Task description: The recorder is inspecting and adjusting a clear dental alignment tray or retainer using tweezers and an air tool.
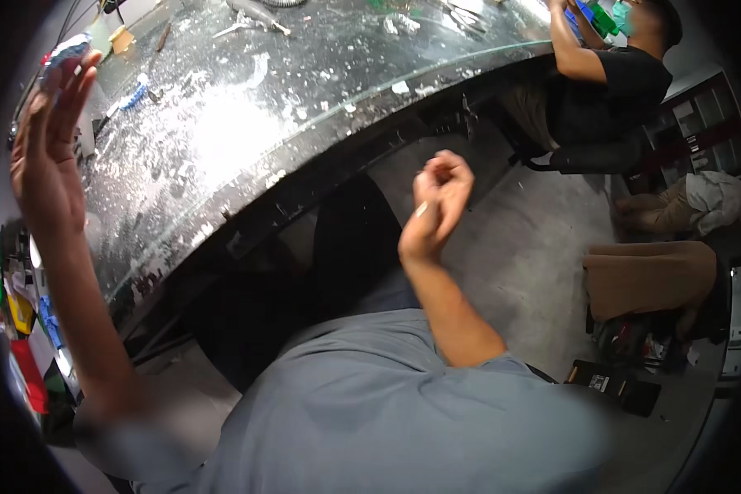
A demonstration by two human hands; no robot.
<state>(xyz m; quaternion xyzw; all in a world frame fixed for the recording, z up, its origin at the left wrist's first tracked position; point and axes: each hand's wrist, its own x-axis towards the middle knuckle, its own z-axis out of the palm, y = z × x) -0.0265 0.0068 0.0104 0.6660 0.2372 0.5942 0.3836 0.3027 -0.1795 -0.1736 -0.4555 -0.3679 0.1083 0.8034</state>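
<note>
here the biggest thing is the dark glass-topped surface (247,132), curving across the upper half and smeared with white residue and flakes. neither of the person's hands is on it, so this looks like a pause between steps rather than a working stroke; as a judgement, any next move needs a hand brought back down to the glass first. the left hand (49,140) is raised at the left edge, fingers spread flat and wide, holding nothing. the right hand (436,206) hangs in front of the surface's edge, curled loosely closed; whether it pinches something small i cannot tell. at far right a co-worker (609,82) in black sits at the surface. a flat black package (613,385) lies on the floor lower right. a small blue item (133,97) rests on the glass near the left hand.
</note>
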